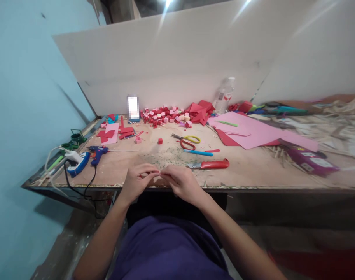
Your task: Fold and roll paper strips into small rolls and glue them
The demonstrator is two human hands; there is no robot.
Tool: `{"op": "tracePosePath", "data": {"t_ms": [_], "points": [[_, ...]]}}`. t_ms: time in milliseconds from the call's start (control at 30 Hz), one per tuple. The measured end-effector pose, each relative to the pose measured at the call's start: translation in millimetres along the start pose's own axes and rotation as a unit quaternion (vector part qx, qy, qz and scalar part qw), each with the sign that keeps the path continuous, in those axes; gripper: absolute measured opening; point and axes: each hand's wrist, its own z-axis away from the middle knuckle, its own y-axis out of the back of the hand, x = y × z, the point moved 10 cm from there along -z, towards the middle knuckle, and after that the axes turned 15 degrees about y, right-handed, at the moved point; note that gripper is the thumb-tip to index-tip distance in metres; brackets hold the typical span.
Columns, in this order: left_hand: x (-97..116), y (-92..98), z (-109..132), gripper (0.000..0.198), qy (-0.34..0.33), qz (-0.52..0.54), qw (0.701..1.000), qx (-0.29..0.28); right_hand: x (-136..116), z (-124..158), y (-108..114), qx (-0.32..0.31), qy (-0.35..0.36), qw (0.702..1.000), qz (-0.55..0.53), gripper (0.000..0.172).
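- Left hand (pixel 139 180) and right hand (pixel 183 182) meet at the near edge of the surface (pixel 253 173), fingertip to fingertip.
- Fingers of both pinched narrow on a small red piece (pixel 158 172); only a thin edge shows, so its shape can't be made out.
- Location: piece sits between the two hands, in front of the torso, nearer than the red cube (pixel 160 141).
- Handling, my judgement: thin paper or card by the look of it. Light, even pressure from both thumbs; a hard squeeze would crush an edge.
- Line up edges before pressing; run a nail along any crease so it stays crisp. Wrists steady at the surface edge would help.
- Caution: knife (pixel 214 164) lies just beyond the right hand, blade pointing toward it. Worth sliding aside. Scissors (pixel 182 139) and blue tool (pixel 198 153) lie farther back.
- Containers: clear bottle (pixel 224 97) stands at the back against the white panel (pixel 165 66), red on its label; no coloured contents seen, water can't be ruled out.
- Green holder (pixel 77 137) at the far left; inside not readable from here.
- Pile of cubes (pixel 165 116), pink and red, sits loose at the back, no container visible around it.
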Motion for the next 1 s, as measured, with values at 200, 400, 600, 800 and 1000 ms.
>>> {"op": "tracePosePath", "data": {"t_ms": [200, 400, 600, 800, 1000], "points": [[5.4, -3.0, 2.0, 0.013, -0.030, -0.015, 0.999, -0.008, -7.6, -0.1, -1.3, -0.007, 0.039, 0.998, 0.039, 0.023], [7.6, -2.1, 6.7, 0.017, -0.058, -0.028, 0.998, 0.014, -4.8, 3.9, -3.4, 0.003, 0.043, 0.997, 0.068, 0.022], [11.5, -2.6, 10.9, 0.020, -0.087, -0.037, 0.995, 0.016, -4.0, 6.0, 3.7, 0.043, 0.036, 0.991, 0.120, 0.017], [16.5, -0.3, 17.0, 0.012, -0.128, -0.027, 0.991, 0.015, -13.5, 6.6, 1.1, 0.026, 0.065, 0.989, 0.130, 0.016], [17.0, 0.4, 14.1, 0.007, -0.100, 0.010, 0.995, -0.005, -15.9, 7.4, 4.6, 0.042, 0.073, 0.990, 0.109, 0.016]]}}
